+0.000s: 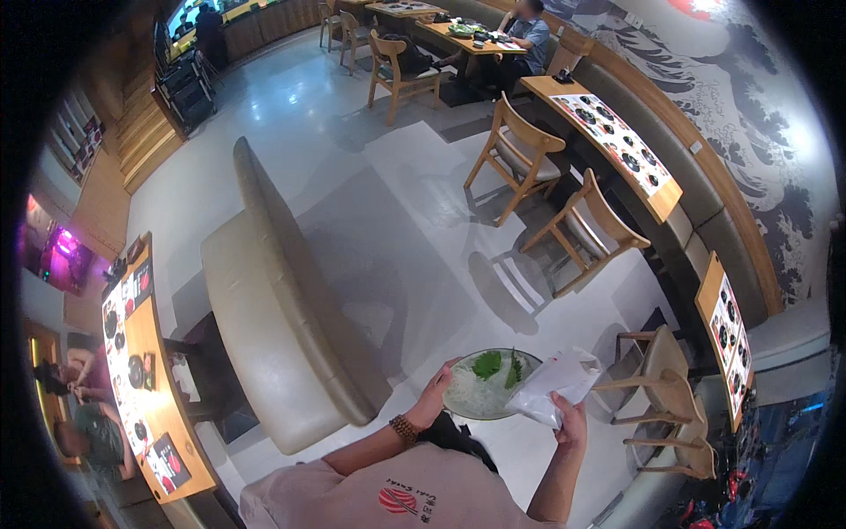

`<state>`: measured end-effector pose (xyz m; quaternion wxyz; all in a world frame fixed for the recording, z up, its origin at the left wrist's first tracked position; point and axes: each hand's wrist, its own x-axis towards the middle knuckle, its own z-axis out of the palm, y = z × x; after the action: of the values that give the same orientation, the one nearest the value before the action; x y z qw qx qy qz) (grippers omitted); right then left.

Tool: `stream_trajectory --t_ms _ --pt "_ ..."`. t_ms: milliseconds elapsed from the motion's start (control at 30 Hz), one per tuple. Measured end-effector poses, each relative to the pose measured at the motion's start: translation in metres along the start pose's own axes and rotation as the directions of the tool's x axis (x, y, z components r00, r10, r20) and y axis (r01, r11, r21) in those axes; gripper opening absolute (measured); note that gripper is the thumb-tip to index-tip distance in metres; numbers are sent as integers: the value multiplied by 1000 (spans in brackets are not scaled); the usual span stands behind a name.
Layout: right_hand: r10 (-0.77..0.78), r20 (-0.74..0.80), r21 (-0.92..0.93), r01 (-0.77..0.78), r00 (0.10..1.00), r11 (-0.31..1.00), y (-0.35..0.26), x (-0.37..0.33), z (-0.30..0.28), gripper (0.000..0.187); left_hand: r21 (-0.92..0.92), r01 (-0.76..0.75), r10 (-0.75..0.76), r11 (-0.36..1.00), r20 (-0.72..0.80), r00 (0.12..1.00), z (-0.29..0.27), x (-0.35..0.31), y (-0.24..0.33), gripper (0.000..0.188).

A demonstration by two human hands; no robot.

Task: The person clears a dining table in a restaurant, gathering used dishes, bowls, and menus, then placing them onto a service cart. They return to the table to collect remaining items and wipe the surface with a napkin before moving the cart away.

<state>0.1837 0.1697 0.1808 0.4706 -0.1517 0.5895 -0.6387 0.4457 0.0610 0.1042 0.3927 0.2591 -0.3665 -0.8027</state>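
Observation:
My left hand (435, 391) grips the left rim of a round plate (458, 407), its fingers closed at the edge. Shredded white garnish (473, 389) covers much of the plate, with green leaves (487, 363) lying toward its far side. In my right hand (571, 420) is a white packet (559, 381), pinched at its near edge and tilted. The packet overlaps the plate's right side and hides that part of it. What the packet contains cannot be seen.
A beige bench seat (264, 291) stands close on my left, beyond it a set table (154, 353) with people. Wooden chairs (589, 231) and a long table (608, 145) line the right. Near my right arm are more chairs (670, 379). A person (529, 40) sits far ahead.

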Motion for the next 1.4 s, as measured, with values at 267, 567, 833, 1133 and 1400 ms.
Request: stream_trajectory --t_ms 267,567,833,1133,1400 --pt "-11 141 55 3 990 998 -98 206 94 60 -7 123 -122 992 -117 986 -4 209 104 62" --pt "143 524 -102 -104 840 989 -161 452 312 66 -175 -45 -45 984 -478 877 -111 366 255 64" --pt "354 680 -411 -66 642 909 -200 613 567 65 -22 -418 263 908 -746 612 -172 437 388 59" --pt "405 574 -401 -186 712 897 -199 718 803 59 -147 -352 116 924 -770 627 -343 575 523 59" --pt "310 691 -219 -219 653 951 -153 857 1077 55 -102 -337 136 936 -777 614 -545 717 735 58"
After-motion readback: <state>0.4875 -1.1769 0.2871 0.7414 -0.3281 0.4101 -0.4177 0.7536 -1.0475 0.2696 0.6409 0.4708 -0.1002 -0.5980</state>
